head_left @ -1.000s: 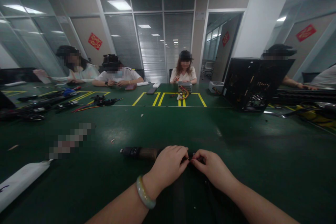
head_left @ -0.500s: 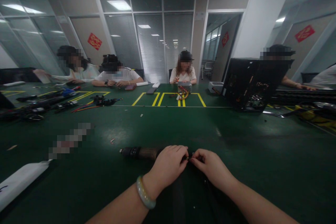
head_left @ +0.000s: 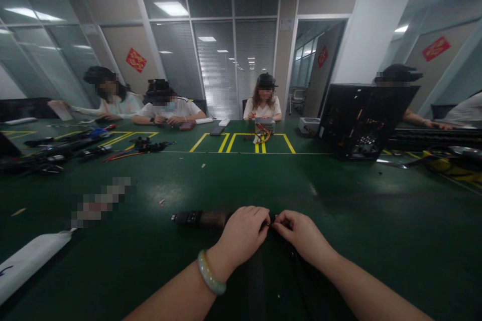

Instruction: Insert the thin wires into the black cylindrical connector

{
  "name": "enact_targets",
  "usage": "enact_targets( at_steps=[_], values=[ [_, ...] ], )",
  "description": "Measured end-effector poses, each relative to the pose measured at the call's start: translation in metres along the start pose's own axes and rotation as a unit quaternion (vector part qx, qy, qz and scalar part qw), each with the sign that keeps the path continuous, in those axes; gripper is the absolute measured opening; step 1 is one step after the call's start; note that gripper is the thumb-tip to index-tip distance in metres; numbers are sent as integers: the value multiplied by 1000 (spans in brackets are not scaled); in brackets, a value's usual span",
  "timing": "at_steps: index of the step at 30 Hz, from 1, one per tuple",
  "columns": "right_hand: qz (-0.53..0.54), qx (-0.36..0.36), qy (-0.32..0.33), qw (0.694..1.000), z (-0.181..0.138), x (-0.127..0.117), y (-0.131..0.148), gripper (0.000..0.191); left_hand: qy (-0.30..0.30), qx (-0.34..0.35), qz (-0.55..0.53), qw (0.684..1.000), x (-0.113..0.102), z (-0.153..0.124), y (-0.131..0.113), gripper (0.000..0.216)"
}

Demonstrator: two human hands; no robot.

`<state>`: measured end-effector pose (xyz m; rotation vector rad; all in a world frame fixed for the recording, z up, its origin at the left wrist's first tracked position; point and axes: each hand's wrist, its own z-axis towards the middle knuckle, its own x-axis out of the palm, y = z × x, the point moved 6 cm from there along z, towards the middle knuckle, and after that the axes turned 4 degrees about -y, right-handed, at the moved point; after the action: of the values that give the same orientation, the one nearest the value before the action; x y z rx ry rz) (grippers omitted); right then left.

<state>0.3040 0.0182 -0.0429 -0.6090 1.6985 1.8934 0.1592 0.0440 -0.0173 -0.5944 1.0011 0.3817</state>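
A long black cylindrical tool (head_left: pixel 211 219), with a brownish middle and a small metal tip at its left end, lies crosswise on the green table. Wrapped over its right part is my left hand (head_left: pixel 246 233), fingers closed; a pale bangle circles that wrist. My right hand (head_left: pixel 301 233) pinches with thumb and forefinger at the tool's right end, close to my left fingertips. Whatever small part sits in that pinch is hidden. Below the right hand a dark cable-like strip (head_left: pixel 295 261) runs toward me, hard to make out against the table.
To the left lie a white wrapped item (head_left: pixel 33 263) and black parts with coloured wires (head_left: pixel 146 145). A black computer case (head_left: pixel 365 120) stands at the back right, with a power supply (head_left: pixel 265 124) at the far middle. Several people sit across the table (head_left: pixel 233 175).
Both hands stay at the tool's right end with only slight shifts of the fingers and wrists. The tool lies almost where it was.
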Motion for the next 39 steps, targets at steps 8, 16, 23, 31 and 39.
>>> enact_targets(
  at_steps=[8,16,23,31,39],
  values=[
    [-1,2,-8,1000,0,-2,3,11,3,-3,5,1000,-1,0,0,13],
    [3,4,-3,1000,0,-1,2,12,0,3,-21,1000,-3,-1,-1,19],
    [1,-4,-6,1000,-1,-2,2,11,0,4,-30,1000,-3,-1,0,15],
    [9,-1,-6,1000,0,0,-1,11,-1,-13,-22,1000,-2,-1,2,14],
    [-1,-3,-8,1000,2,3,-5,11,-5,0,-30,1000,-1,-1,2,18]
  ],
)
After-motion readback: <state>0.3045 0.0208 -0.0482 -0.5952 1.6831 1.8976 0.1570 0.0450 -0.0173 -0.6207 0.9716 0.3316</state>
